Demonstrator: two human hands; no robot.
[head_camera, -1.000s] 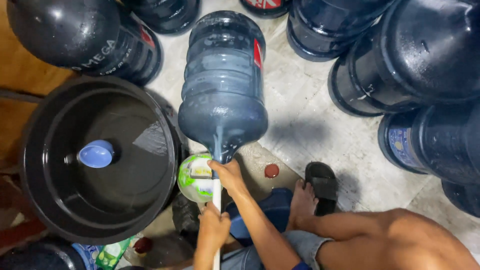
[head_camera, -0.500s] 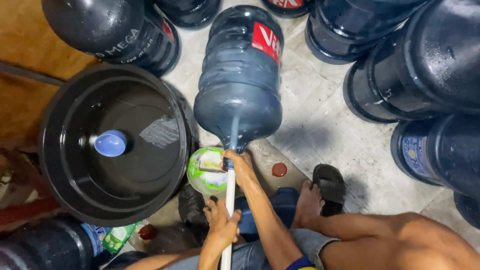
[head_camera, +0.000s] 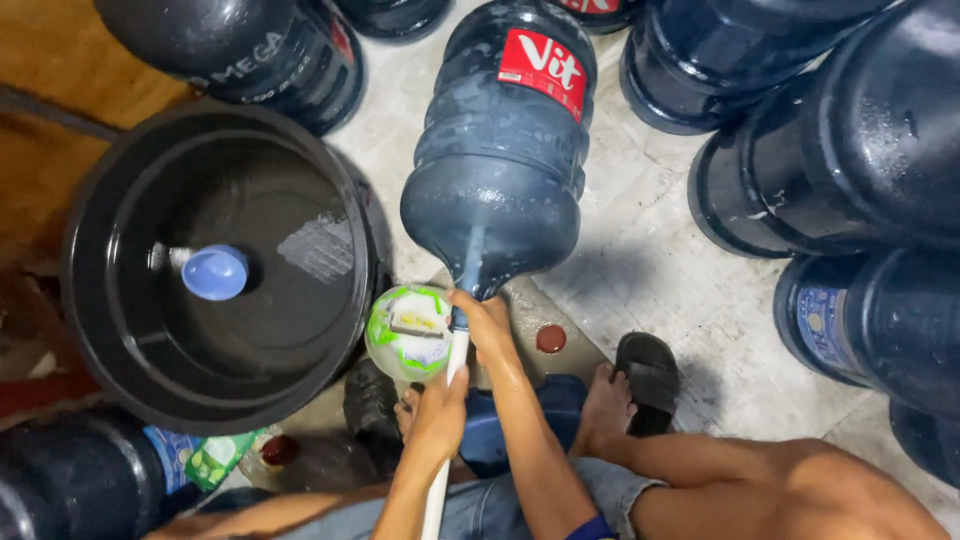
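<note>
large blue water jug (head_camera: 505, 160) lies on its side mid-floor, neck toward the person | white rod (head_camera: 452, 395) now reaches deeper into the neck than a second ago | right hand (head_camera: 487, 322) clasps the neck | left hand (head_camera: 437, 415) grips the rod lower down | black tub (head_camera: 100, 300) with blue cap (head_camera: 214, 272) at floor's left.

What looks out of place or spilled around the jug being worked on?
The blue water jug lies on its side, its neck toward the hands, with a white rod pushed into its mouth. A small red cap lies loose on the floor beside it. No clear spill shows.
</note>
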